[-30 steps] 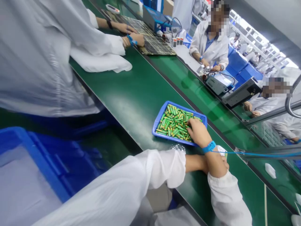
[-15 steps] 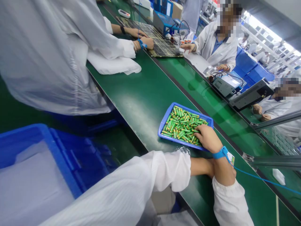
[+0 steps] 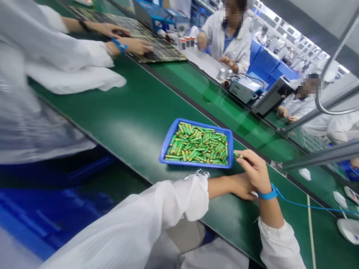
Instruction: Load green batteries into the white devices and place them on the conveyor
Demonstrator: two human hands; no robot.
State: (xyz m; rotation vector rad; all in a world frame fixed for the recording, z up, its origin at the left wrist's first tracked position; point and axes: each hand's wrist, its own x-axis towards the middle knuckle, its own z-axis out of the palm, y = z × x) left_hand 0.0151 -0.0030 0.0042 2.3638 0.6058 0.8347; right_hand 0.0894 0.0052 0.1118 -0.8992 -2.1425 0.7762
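A blue tray [image 3: 196, 165] full of small green batteries with gold ends [image 3: 199, 145] lies on the green bench. Just past its right edge, my right hand [image 3: 256, 170], wearing a blue wrist strap, pinches at least one green battery [image 3: 238, 154] between thumb and fingers. My left hand [image 3: 241, 185] crosses below, partly covered by the right one. Its fingers look curled, and a bit of something white shows by their tips; what they hold is hidden. Clear crinkled plastic [image 3: 202, 173] pokes out between the tray and my left sleeve.
To the left, a co-worker's hands [image 3: 137, 46] rest over a dark gridded panel [image 3: 168, 56]. Another person sits across the bench by a grey-blue device [image 3: 244, 89]. A metal frame bar [image 3: 319, 155] crosses at right. Blue bins [image 3: 25, 220] stand lower left.
My right hand has come out of the tray to its right side, now with a green battery in its fingers. The view has shifted right, so the tray appears farther left.
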